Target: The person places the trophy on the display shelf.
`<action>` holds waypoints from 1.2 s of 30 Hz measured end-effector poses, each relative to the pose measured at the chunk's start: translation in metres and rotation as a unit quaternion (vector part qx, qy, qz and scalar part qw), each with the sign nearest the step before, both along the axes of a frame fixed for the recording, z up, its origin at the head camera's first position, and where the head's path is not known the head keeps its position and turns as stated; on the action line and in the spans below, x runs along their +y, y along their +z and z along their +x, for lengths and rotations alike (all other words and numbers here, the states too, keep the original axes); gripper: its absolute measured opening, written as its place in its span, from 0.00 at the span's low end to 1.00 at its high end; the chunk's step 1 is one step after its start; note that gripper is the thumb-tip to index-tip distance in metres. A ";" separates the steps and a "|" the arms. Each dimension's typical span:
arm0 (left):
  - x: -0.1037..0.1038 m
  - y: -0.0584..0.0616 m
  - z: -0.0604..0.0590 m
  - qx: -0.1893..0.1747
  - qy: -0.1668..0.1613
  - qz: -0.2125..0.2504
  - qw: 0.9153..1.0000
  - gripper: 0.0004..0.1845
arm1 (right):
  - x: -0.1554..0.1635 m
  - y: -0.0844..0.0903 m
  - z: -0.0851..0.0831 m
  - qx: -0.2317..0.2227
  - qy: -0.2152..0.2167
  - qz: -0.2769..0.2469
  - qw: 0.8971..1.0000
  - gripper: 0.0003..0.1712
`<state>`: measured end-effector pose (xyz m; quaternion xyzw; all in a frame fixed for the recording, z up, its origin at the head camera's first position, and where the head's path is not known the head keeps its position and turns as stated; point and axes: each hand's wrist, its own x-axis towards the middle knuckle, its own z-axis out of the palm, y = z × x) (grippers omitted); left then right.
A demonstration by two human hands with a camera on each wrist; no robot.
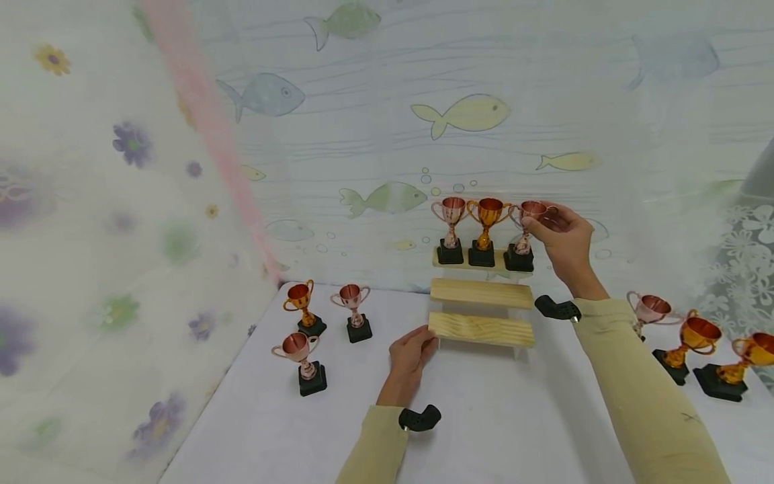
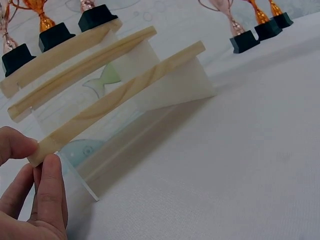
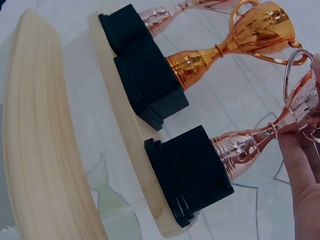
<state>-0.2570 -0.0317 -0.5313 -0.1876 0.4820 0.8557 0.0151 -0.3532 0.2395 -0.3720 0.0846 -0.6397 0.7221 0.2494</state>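
My right hand (image 1: 568, 243) grips the cup of a rose-gold trophy (image 1: 523, 246), whose black base is at the right end of the stand's top plank. Beside it on that plank stand a gold trophy (image 1: 486, 232) and another rose-gold trophy (image 1: 451, 232). In the right wrist view the held trophy's base (image 3: 195, 170) sits against the plank, close to the gold one's base. My left hand (image 1: 408, 359) pinches the left end of the lowest plank (image 1: 480, 329) of the three-step wooden stand, thumb above and fingers below in the left wrist view.
To the left on the white table (image 1: 254, 423) stand a gold trophy (image 1: 300, 299) and two rose-gold ones (image 1: 311, 380). At the right, partly behind my right sleeve, are a rose-gold trophy (image 1: 652, 308) and two gold ones (image 1: 698, 334). A fish-patterned backdrop (image 1: 363, 154) rises behind the stand.
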 end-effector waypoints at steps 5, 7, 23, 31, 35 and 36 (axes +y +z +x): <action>-0.001 -0.001 0.000 -0.004 0.001 0.008 1.000 0.19 | -0.003 0.000 -0.001 -0.002 -0.002 -0.001 1.000 0.22; -0.001 -0.001 0.000 -0.005 0.001 0.007 1.000 0.19 | -0.004 0.000 -0.001 -0.002 -0.003 -0.005 1.000 0.21; 0.001 0.001 -0.002 -0.012 0.005 0.011 1.000 0.19 | -0.004 -0.005 -0.002 0.005 0.008 -0.035 0.999 0.21; 0.001 0.001 -0.001 -0.010 0.001 -0.001 1.000 0.18 | 0.006 -0.012 0.018 -0.003 0.019 -0.046 0.999 0.38; 0.000 0.001 -0.001 -0.010 0.005 0.005 1.000 0.18 | 0.016 -0.018 0.033 -0.018 0.013 -0.013 1.000 0.43; 0.000 0.002 -0.001 -0.011 0.006 0.006 1.000 0.19 | 0.018 -0.019 0.037 -0.021 0.008 0.008 1.000 0.44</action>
